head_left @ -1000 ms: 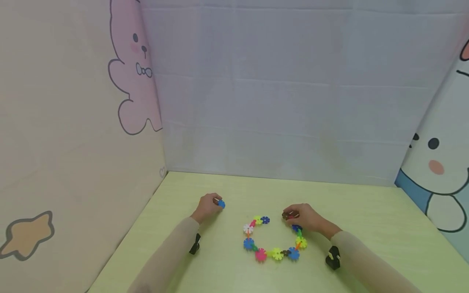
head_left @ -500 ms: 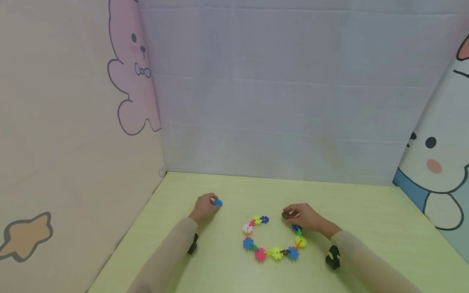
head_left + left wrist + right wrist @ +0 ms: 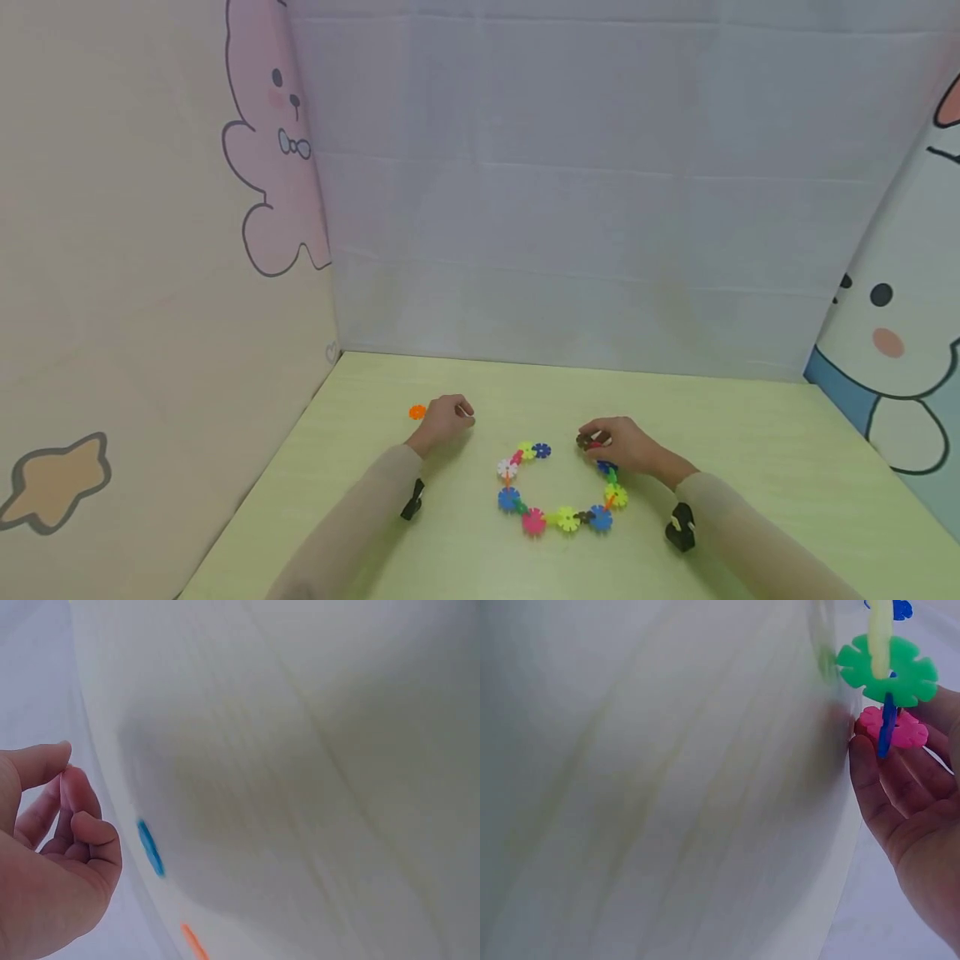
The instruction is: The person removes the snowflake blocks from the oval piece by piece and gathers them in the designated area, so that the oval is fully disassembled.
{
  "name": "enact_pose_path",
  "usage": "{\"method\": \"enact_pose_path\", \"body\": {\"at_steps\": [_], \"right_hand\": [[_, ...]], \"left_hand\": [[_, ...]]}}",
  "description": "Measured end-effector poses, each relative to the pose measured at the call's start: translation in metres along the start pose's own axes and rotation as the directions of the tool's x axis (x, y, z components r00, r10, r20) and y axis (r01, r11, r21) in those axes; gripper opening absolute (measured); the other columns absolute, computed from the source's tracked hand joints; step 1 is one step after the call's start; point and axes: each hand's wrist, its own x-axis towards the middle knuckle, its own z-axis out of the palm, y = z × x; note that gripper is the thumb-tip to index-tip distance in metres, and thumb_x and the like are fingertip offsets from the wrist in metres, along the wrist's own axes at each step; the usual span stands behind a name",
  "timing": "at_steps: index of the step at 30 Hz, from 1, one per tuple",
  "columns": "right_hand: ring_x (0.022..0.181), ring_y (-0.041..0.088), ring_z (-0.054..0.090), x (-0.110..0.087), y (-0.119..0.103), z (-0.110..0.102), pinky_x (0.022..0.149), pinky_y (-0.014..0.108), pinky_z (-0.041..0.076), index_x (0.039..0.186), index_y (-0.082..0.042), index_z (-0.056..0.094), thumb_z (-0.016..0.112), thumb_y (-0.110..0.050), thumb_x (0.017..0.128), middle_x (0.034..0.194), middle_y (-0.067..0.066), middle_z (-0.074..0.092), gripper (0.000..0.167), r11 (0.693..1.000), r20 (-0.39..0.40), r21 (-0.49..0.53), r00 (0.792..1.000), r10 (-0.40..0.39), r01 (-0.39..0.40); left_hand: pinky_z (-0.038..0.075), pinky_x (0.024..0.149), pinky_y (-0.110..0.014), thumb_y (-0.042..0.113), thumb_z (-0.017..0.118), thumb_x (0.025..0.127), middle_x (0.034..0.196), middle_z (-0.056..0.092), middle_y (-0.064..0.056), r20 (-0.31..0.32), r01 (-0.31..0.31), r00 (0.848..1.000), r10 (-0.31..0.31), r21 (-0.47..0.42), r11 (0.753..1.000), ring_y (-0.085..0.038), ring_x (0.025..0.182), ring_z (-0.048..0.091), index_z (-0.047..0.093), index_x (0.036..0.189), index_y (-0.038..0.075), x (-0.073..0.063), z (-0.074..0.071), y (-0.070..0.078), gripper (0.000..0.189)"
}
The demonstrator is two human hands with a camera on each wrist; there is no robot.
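In the head view my right hand (image 3: 626,444) pinches the right end of an open ring of interlocking snowflake discs, coloured blue, yellow, pink, white and green. A brown disc (image 3: 583,442) pokes out at its fingertips. The right wrist view shows a pink disc (image 3: 911,733) within my fingers, slotted near a blue one, with a green disc (image 3: 915,671) beyond. My left hand (image 3: 444,419) is left of the ring, fingers curled, thumb tip against the index, nothing visible between. In the left wrist view a blue disc (image 3: 150,847) lies on the table, apart from that hand.
An orange disc (image 3: 417,412) lies just left of my left hand. The ring's other end, a dark blue disc (image 3: 542,450), rests near the middle of the pale yellow table (image 3: 712,417). Fabric walls (image 3: 570,208) enclose the back and sides.
My left hand shifts slightly left with the blue disc at its fingertips, then moves right without it. The orange disc comes into sight in the head view. My right hand stays in place.
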Motion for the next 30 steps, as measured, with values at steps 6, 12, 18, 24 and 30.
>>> {"method": "enact_pose_path", "body": {"at_steps": [6, 12, 18, 24, 30], "right_hand": [[0.088, 0.019, 0.062, 0.002, 0.003, 0.001, 0.069, 0.024, 0.05, 0.114, 0.0, 0.063, 0.072, -0.013, 0.084, 0.105, 0.008, 0.066, 0.034, 1.0, -0.003, 0.004, 1.0, -0.008, 0.008], [0.087, 0.017, 0.061, 0.005, 0.004, 0.003, 0.069, 0.024, 0.05, 0.115, -0.002, 0.063, 0.072, -0.014, 0.084, 0.106, 0.005, 0.065, 0.034, 1.0, 0.006, 0.005, 1.0, -0.002, 0.002], [0.087, 0.018, 0.062, 0.008, -0.001, 0.003, 0.072, 0.025, 0.051, 0.117, -0.001, 0.061, 0.071, -0.012, 0.085, 0.105, 0.005, 0.066, 0.035, 1.0, 0.013, 0.006, 1.0, -0.017, 0.017], [0.086, 0.02, 0.063, 0.008, -0.008, 0.003, 0.071, 0.025, 0.052, 0.118, 0.003, 0.058, 0.071, -0.008, 0.084, 0.105, 0.009, 0.066, 0.037, 0.998, 0.011, 0.017, 0.998, -0.062, 0.062], [0.087, 0.023, 0.064, 0.008, -0.009, 0.004, 0.071, 0.025, 0.051, 0.118, 0.002, 0.058, 0.071, -0.008, 0.084, 0.105, 0.009, 0.066, 0.037, 0.997, 0.008, 0.023, 0.997, -0.073, 0.073]], "left_hand": [[0.048, 0.069, -0.031, 0.014, 0.065, 0.088, 0.083, 0.062, 0.0, 0.115, -0.037, 0.993, 0.04, -0.025, 0.999, -0.016, 0.075, 0.055, 0.066, 0.087, 0.008, 0.003, 0.022, 0.032, 0.006], [0.048, 0.07, -0.029, 0.015, 0.066, 0.088, 0.083, 0.062, 0.003, 0.186, -0.013, 0.982, 0.028, -0.081, 0.997, -0.013, 0.077, 0.054, 0.067, 0.086, 0.01, 0.007, 0.042, 0.058, 0.006], [0.049, 0.074, -0.031, 0.017, 0.065, 0.089, 0.084, 0.063, 0.003, 0.237, 0.021, 0.971, 0.021, -0.173, 0.985, -0.013, 0.077, 0.055, 0.069, 0.087, 0.009, 0.007, 0.056, 0.077, 0.009], [0.045, 0.063, -0.025, 0.021, 0.064, 0.09, 0.081, 0.064, 0.003, 0.262, 0.01, 0.965, 0.031, -0.155, 0.988, -0.01, 0.066, 0.05, 0.071, 0.088, 0.007, 0.009, 0.07, 0.086, 0.016], [0.038, 0.054, -0.025, 0.026, 0.063, 0.091, 0.077, 0.063, -0.001, 0.283, 0.04, 0.959, -0.009, -0.104, 0.994, -0.011, 0.058, 0.044, 0.072, 0.089, 0.006, 0.011, 0.077, 0.094, 0.022]]}}
